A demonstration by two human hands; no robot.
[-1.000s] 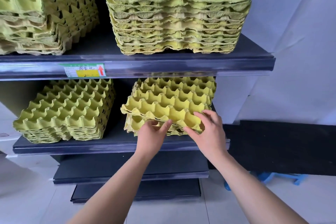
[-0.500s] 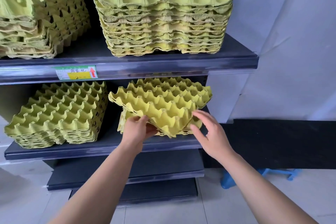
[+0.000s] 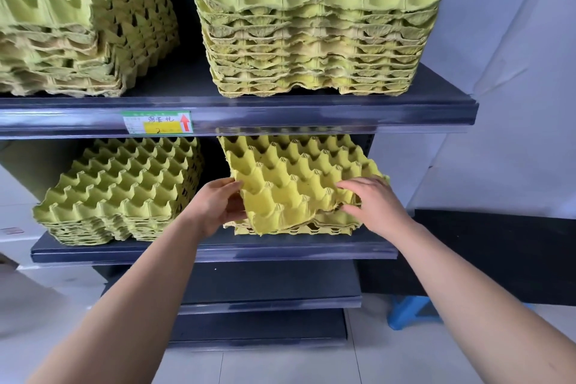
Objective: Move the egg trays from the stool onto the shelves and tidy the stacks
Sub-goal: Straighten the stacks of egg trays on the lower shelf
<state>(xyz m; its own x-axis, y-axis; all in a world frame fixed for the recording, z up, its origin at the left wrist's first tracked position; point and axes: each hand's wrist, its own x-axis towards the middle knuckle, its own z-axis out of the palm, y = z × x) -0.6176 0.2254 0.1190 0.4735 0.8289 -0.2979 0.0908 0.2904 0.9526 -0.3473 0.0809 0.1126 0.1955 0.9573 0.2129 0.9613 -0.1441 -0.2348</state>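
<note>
A yellow-green egg tray (image 3: 293,178) lies askew on top of a low stack (image 3: 299,229) on the right side of the middle shelf (image 3: 218,251). My left hand (image 3: 218,206) grips the tray's front-left edge, fingers curled round it. At the tray's front-right corner my right hand (image 3: 371,203) holds the edge, fingers on top and thumb beneath. The tray is tilted, its front edge raised off the stack. A blue stool (image 3: 408,312) stands on the floor at the lower right, partly hidden by my right forearm.
A taller tray stack (image 3: 121,193) sits on the left of the middle shelf. Two more stacks (image 3: 314,34) (image 3: 81,31) fill the upper shelf (image 3: 280,112), which carries a price label (image 3: 156,122). Bare lower shelves (image 3: 268,290) sit beneath. A pale wall lies to the right.
The top tray has been turned clockwise and pushed back over the stack. My left hand shifted to its left edge, my right hand closed on its right corner. The camera moved closer.
</note>
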